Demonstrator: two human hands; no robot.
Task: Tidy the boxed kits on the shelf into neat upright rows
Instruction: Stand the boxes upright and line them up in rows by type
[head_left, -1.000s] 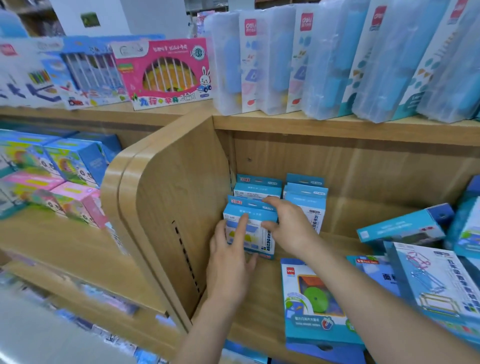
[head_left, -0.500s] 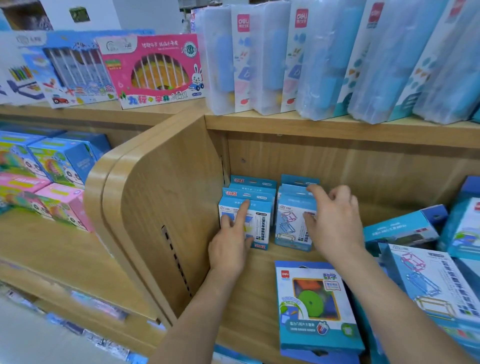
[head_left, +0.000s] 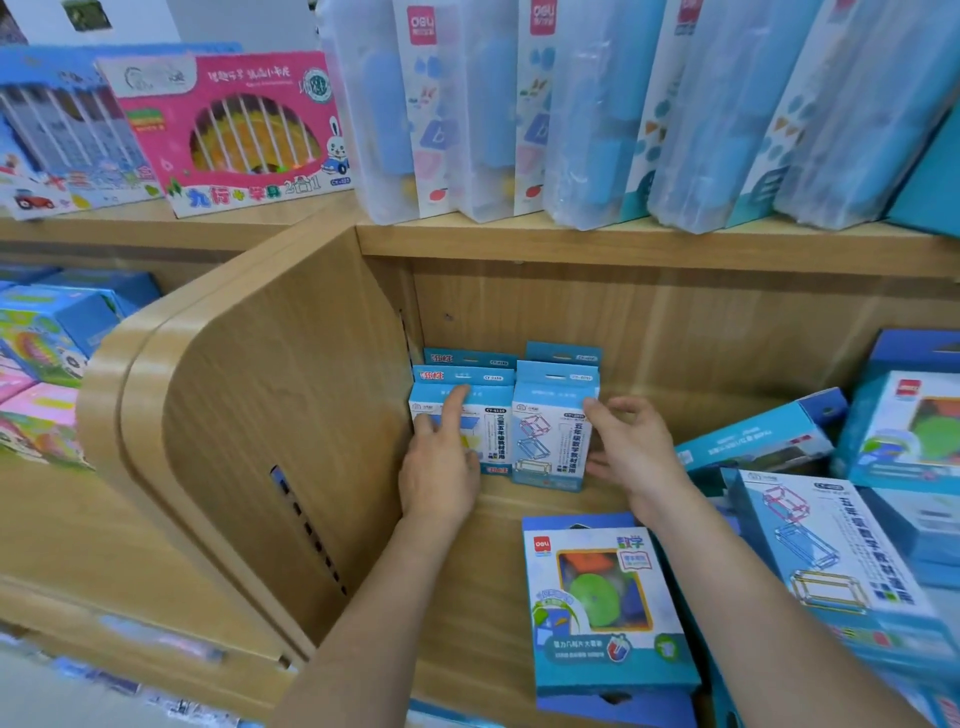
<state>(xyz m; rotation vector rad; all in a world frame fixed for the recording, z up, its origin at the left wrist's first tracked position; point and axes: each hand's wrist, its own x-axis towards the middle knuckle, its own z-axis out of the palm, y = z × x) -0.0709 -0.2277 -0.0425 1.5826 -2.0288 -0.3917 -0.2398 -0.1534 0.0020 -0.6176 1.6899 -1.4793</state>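
Left hand flat on front-left upright kit, right hand half-open touching front-right upright kit's side; flat kit, long axis 12-to-6, lies at right hand's 6 o'clock, nearer it.

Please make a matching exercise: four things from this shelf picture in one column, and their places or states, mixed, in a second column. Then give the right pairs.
Things
1. Left hand
2. Right hand
3. Flat blue box with the green disc picture
4. Pink box with a rabbit drawing

Places or states
A. Lies face up on the lower shelf board
B. Stands on the upper shelf
C. Fingers on the right side of the right upright box
D. Index finger on the front of the left upright box

Pairs: 1-D, 2-C, 3-A, 4-B
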